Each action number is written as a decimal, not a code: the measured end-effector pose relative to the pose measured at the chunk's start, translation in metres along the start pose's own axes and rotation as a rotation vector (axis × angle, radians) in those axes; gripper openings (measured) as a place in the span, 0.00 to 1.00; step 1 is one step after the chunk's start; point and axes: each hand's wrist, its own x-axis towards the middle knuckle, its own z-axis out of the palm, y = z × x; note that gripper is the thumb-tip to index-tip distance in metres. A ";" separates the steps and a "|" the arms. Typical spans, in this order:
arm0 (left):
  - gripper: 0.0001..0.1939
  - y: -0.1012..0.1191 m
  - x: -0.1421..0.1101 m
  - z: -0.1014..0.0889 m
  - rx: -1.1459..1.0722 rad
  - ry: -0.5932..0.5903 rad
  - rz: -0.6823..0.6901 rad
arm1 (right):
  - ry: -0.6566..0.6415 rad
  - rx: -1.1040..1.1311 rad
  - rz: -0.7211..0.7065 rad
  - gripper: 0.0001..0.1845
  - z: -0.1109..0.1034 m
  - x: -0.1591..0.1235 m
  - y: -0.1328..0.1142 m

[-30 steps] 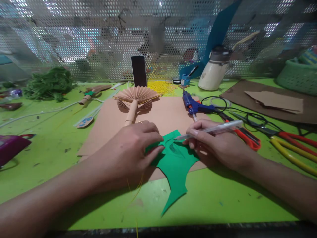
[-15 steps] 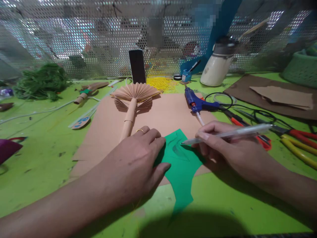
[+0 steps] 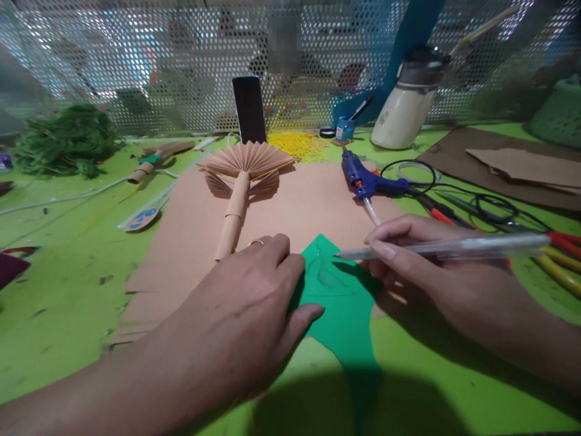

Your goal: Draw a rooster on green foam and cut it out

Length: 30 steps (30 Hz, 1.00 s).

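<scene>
Between the fingers and thumb of my right hand is a clear-barrelled pen, its tip at the upper right part of a green sheet of paper. Dark drawn lines mark the sheet, forming a roughly triangular outline. My left hand lies over the sheet's left side, thumb apart from the fingers, pressing it down. Under the sheet is brown paper. Just beyond my left hand lies a folded paper fan shape on a rolled paper tube.
A blue glue gun lies ahead of my right hand, with cables and red- and yellow-handled tools to the right. At the back stand a phone, a small blue jar and a white flask. Green strands are piled left.
The green sheet has turned, its lower tail swinging right. The pen has tilted closer to level and its tip has moved slightly right. My left hand stays on the sheet.
</scene>
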 end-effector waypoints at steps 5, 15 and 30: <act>0.17 0.001 -0.001 0.003 0.031 -0.003 -0.022 | 0.011 -0.090 -0.058 0.12 0.003 0.000 0.000; 0.17 0.003 0.001 0.003 0.096 0.042 0.036 | -0.061 -0.040 0.002 0.14 0.002 0.006 0.003; 0.13 0.003 0.001 0.001 0.121 0.072 0.061 | -0.095 0.121 0.109 0.15 0.002 0.007 0.002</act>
